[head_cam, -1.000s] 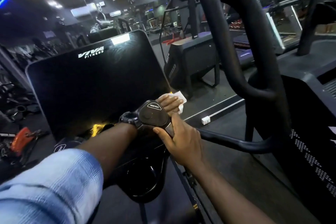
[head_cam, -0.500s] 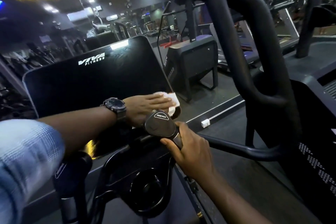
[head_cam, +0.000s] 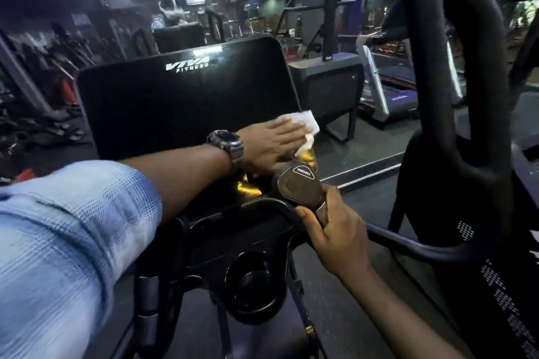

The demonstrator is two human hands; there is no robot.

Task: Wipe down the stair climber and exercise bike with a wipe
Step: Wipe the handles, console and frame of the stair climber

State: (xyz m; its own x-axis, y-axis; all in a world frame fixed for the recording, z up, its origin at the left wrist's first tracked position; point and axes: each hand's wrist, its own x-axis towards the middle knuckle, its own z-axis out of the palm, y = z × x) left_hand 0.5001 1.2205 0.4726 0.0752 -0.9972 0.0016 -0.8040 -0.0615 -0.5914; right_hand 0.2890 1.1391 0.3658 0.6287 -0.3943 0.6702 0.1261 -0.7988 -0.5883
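Observation:
The machine's black console screen (head_cam: 175, 108) with the "VIVA FITNESS" logo fills the centre of the head view. My left hand (head_cam: 269, 144) lies flat on the screen's lower right part and presses a white wipe (head_cam: 303, 122) against it; the wipe sticks out past my fingertips at the screen's right edge. My right hand (head_cam: 338, 233) grips the right handlebar just below its rounded control pod (head_cam: 300, 185). A black cup holder (head_cam: 253, 285) sits under the console.
A thick black curved handrail (head_cam: 472, 67) of a neighbouring machine rises at the right, close to my right arm. A stair climber (head_cam: 329, 87) and a treadmill (head_cam: 390, 90) stand behind. Gym equipment crowds the far left.
My left hand with the wipe has slid up and to the right along the lower screen. My right hand has kept its grip on the handlebar. The camera has shifted.

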